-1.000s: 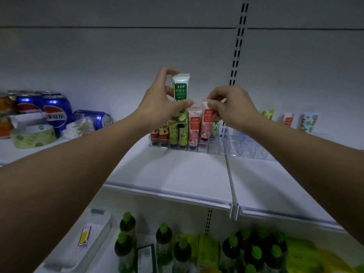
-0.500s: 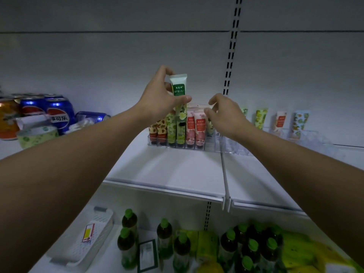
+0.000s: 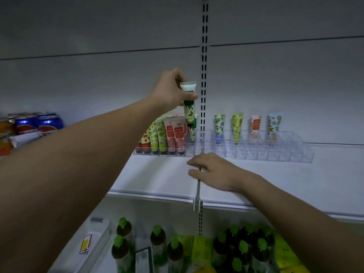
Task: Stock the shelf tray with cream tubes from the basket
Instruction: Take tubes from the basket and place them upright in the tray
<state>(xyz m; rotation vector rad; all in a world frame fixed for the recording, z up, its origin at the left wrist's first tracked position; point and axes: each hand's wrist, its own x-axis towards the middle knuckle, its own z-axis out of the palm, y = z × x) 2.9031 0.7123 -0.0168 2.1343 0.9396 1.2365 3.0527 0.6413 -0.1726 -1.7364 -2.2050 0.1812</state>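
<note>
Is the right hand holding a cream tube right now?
No, the right hand rests flat on the white shelf with nothing in it; only the left hand pinches a green cream tube.

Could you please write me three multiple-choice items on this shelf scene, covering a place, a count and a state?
1. Where is the green tube?
A. lying on the shelf
B. held above the clear tray
C. among the bottles below

2. How many tubes stand apart in the tray's right part?
A. four
B. one
C. seven

3. What is the right hand doing?
A. gripping a can
B. holding a tube
C. holding nothing, low over the shelf

Key: 1 B, the left hand pinches it there; 2 A, four separate tubes show; 3 C, its fingers grip nothing.
</note>
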